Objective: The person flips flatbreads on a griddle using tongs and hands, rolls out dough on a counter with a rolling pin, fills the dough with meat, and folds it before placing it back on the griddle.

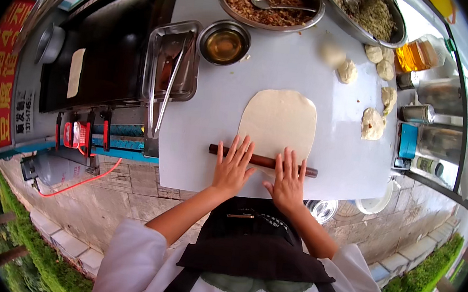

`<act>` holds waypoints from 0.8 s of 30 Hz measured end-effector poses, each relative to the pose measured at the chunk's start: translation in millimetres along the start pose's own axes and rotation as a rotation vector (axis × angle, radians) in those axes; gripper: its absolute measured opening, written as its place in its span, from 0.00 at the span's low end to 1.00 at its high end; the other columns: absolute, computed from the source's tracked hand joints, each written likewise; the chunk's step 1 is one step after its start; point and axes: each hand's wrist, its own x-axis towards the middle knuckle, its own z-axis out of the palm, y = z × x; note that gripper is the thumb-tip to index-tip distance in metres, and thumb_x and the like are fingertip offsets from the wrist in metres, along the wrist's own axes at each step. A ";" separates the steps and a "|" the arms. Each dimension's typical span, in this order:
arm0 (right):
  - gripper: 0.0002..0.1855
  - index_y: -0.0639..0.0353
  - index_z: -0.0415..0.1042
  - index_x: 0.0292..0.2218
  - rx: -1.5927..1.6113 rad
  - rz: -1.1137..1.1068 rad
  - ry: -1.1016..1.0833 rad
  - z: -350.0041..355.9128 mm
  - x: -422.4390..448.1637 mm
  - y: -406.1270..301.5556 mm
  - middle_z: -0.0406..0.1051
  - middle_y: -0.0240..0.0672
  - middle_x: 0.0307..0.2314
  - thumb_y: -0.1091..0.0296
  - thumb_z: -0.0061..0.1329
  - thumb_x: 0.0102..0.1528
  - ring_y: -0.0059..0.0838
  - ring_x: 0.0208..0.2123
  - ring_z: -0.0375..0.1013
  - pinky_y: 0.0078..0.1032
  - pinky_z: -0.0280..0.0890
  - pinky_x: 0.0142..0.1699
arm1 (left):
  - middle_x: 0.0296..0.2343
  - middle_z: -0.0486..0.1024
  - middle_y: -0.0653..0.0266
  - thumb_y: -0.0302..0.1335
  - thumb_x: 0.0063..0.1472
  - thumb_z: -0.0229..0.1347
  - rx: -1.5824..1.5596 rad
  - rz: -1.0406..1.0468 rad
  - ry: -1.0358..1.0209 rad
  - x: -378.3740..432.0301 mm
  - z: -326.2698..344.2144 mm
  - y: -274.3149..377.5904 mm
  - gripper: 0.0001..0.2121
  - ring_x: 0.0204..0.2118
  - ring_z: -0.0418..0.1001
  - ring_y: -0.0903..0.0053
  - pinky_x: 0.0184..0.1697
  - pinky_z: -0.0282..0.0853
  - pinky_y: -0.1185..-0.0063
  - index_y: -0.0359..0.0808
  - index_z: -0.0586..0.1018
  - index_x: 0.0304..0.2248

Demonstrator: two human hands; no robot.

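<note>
A dark wooden rolling pin lies across the near edge of a thin, flattened sheet of dough on the pale work board. My left hand rests flat over the left part of the pin, fingers spread and pointing away from me. My right hand lies in the same way over the right part, thumb out to the side. Neither hand wraps round the pin; palms and fingers press on its top. Filled dough balls sit beyond the sheet to the right, one near them blurred.
Steel bowls of reddish filling and greenish filling stand at the back. A bowl of oil and a steel tray with tongs are on the left, beside a black griddle holding a dough strip. Shakers stand right.
</note>
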 end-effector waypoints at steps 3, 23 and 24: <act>0.35 0.56 0.68 0.65 0.155 -0.216 0.056 4.0 18.0 46.0 0.72 0.40 0.58 0.66 0.53 0.57 0.47 0.58 0.69 0.48 0.61 0.64 | 0.60 0.74 0.64 0.41 0.63 0.64 -0.038 0.124 0.211 7.4 6.3 -13.9 0.28 0.67 0.64 0.63 0.72 0.49 0.48 0.39 0.77 0.60; 0.50 0.73 0.47 0.72 -0.163 -0.579 -0.088 -23.4 185.1 135.2 0.44 0.56 0.73 0.41 0.47 0.67 0.54 0.76 0.38 0.57 0.32 0.77 | 0.72 0.47 0.37 0.51 0.66 0.57 -0.039 -0.739 0.274 58.5 72.8 137.8 0.46 0.75 0.43 0.41 0.71 0.31 0.37 0.22 0.58 0.69; 0.49 0.74 0.47 0.71 -0.143 -0.575 -0.069 -26.6 191.0 131.3 0.44 0.56 0.73 0.43 0.47 0.67 0.54 0.76 0.38 0.57 0.32 0.77 | 0.72 0.47 0.38 0.50 0.66 0.57 -0.041 -0.733 0.274 61.7 70.2 133.1 0.45 0.75 0.43 0.41 0.71 0.31 0.38 0.22 0.58 0.69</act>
